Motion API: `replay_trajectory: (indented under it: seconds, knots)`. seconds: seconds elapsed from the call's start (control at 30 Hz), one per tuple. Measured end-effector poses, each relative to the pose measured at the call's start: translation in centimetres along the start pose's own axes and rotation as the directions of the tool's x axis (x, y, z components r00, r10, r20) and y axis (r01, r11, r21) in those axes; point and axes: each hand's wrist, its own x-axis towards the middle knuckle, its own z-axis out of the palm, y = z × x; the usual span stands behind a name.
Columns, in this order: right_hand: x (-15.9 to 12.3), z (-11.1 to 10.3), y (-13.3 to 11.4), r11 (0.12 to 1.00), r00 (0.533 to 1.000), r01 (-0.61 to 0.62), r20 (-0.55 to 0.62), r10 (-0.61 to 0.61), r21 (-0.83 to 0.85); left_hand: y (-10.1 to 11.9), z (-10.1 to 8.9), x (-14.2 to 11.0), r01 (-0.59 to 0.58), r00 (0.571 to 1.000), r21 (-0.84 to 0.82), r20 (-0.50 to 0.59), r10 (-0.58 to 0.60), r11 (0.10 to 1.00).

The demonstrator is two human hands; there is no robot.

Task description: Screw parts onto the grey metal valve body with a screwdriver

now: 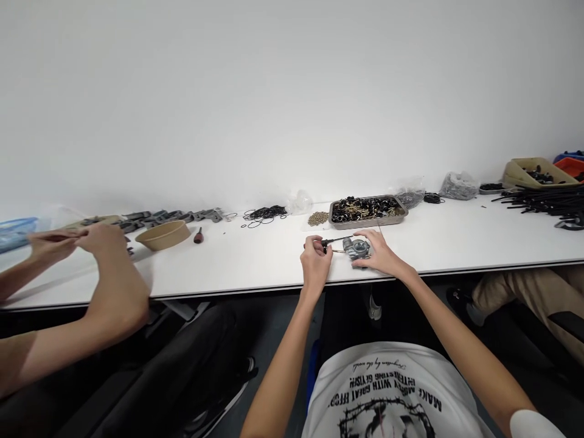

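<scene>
My right hand (382,254) is closed around a small silver metal carburetor (358,248), thumb and fingers on either side of it, just over the near part of the white table. To its left, my left hand (314,263) pinches a thin black part with a brass-coloured rod (337,250). The rod points toward the carburetor's side; whether it enters the body I cannot tell. Directly behind my hands stands a metal tray (368,223) of black and brass-coloured pieces. A heap of small brass-coloured parts (318,218) lies beside that tray.
Left on the table (237,261) are black rubber rings (267,213), a red-handled screwdriver (198,236), a tan bowl (164,236) and grey parts. A co-worker's hands (103,240) work at far left. Bagged parts (458,185), black tubes (538,199) and bins (515,173) stand right.
</scene>
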Motion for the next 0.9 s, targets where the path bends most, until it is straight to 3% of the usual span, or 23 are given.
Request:
replay_trajectory:
  seconds: [0.23, 0.43, 0.6, 0.7, 0.77, 0.9]
  knots:
    - [-0.5, 0.1, 1.7, 0.97, 0.985, -0.087, 0.163, 0.05, 0.226, 0.6, 0.6, -0.7, 0.027, 0.998, -0.016, 0.05, -0.026, 1.0]
    - [-0.5, 0.5, 2.3, 0.981, 0.997, -0.06, 0.062, 0.049, 0.187, 1.4, 0.4, -0.7, 0.014, 0.999, 0.135, 0.038, -0.019, 0.991]
    - [-0.6, 1.1, 2.9, 0.996, 1.0, -0.009, 0.002, 0.009, 0.088, 2.9, 0.7, -0.8, -0.018, 0.994, 0.237, 0.112, -0.009, 0.971]
    - [-0.5, 1.2, 3.2, 0.997, 1.0, 0.014, -0.011, -0.013, 0.073, 4.2, 1.9, -1.0, -0.066, 0.98, 0.17, 0.194, 0.032, 0.983]
    - [-0.5, 1.2, 3.2, 0.997, 1.0, 0.01, -0.017, -0.009, 0.072, 4.8, 2.6, -1.2, -0.084, 0.979, 0.07, 0.189, 0.07, 0.994]
    - [-0.4, 1.3, 2.7, 0.998, 0.999, 0.006, -0.053, -0.003, 0.07, 4.1, 2.4, -1.2, 0.04, 0.987, -0.218, 0.158, -0.005, 0.975]
